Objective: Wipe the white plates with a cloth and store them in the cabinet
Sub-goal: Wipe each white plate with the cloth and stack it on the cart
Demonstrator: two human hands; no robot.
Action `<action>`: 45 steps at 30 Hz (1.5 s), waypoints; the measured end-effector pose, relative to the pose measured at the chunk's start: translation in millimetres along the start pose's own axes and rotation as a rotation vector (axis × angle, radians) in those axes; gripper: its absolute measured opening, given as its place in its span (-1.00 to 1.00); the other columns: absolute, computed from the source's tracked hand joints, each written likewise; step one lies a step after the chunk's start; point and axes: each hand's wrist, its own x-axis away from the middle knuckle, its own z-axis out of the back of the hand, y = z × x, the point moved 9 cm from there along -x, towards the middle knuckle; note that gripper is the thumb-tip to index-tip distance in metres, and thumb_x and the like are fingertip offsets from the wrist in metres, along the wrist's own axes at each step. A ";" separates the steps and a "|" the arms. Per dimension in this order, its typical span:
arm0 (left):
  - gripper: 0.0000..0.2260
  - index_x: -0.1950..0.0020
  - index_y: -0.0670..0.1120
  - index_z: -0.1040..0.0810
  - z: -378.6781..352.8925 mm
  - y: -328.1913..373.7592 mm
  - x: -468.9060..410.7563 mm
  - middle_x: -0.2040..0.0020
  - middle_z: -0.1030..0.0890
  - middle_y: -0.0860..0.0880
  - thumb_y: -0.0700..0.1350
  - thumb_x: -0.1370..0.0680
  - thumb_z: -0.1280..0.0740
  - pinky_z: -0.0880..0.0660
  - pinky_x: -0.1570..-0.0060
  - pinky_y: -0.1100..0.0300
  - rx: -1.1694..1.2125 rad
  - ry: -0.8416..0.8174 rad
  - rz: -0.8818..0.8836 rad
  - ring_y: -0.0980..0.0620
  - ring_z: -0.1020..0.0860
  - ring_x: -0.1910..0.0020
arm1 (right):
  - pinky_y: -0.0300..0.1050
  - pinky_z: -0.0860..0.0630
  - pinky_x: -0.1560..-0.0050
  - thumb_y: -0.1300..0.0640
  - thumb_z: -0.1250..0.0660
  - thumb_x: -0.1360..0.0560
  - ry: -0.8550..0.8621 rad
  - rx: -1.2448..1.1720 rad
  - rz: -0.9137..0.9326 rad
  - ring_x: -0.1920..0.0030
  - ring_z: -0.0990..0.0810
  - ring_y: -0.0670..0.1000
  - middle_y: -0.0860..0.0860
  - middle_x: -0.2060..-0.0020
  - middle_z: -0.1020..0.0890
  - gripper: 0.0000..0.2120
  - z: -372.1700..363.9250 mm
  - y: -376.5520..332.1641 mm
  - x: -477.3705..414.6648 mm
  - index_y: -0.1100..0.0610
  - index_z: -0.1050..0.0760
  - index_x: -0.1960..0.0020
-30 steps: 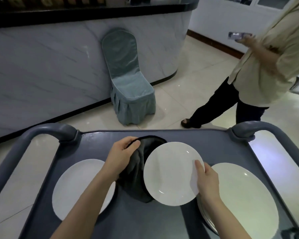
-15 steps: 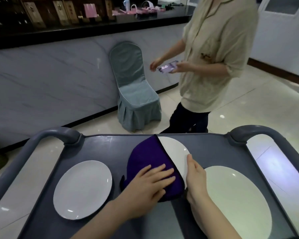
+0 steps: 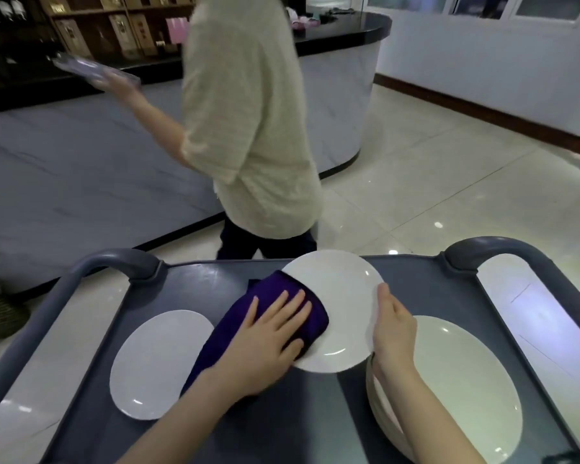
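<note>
3 lots of white plates sat on the grey cart [image 3: 416, 286]. A single plate [image 3: 159, 363] lay flat at the left. Next, the left hand [image 3: 268, 336] lay with fingers straight and spread, pressing the purple cloth [image 3: 272, 291] onto the middle plate [image 3: 345, 313], which was raised off the cart. The right hand [image 3: 392, 329] clamped that plate's right rim, above the stack [image 3: 466, 380]. I'd judge the china stiff, slick and breakable, best held by the rim. The cloth looked soft and yielding.

Glossy plate [image 3: 345, 306], seemingly soft cloth [image 3: 275, 296].
</note>
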 end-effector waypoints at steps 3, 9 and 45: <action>-0.50 -0.56 0.26 0.16 -9.2 39.9 18.3 -0.53 0.25 0.35 0.16 -0.61 0.16 0.42 -0.46 0.01 0.047 -0.008 -0.140 0.27 0.36 -0.50 | -0.07 -0.42 0.21 -0.07 -0.26 -0.61 -0.009 0.018 -0.011 0.29 -0.46 0.04 -0.05 0.39 -0.54 -0.57 -0.9 6.5 2.0 0.12 -0.51 0.35; -0.45 -0.59 0.18 0.18 7.6 48.5 -15.0 -0.56 0.23 0.27 0.13 -0.63 0.03 0.28 -0.50 0.06 0.025 0.023 -0.206 0.27 0.30 -0.52 | -0.06 -0.51 0.12 -0.06 -0.26 -0.62 -0.161 -0.006 -0.079 0.26 -0.59 -0.01 0.00 0.29 -0.68 -0.61 -19.9 34.4 29.6 0.18 -0.66 0.18; -0.50 -0.59 0.15 -0.05 29.4 51.0 -18.8 -0.59 0.12 0.17 0.12 -0.63 0.04 0.22 -0.52 -0.05 -0.002 0.263 -0.026 0.08 0.16 -0.58 | -0.03 -0.40 0.16 -0.06 -0.29 -0.60 -0.091 -0.059 -0.053 0.26 -0.41 0.03 0.07 0.35 -0.48 -0.55 -18.1 19.4 34.4 0.30 -0.49 0.25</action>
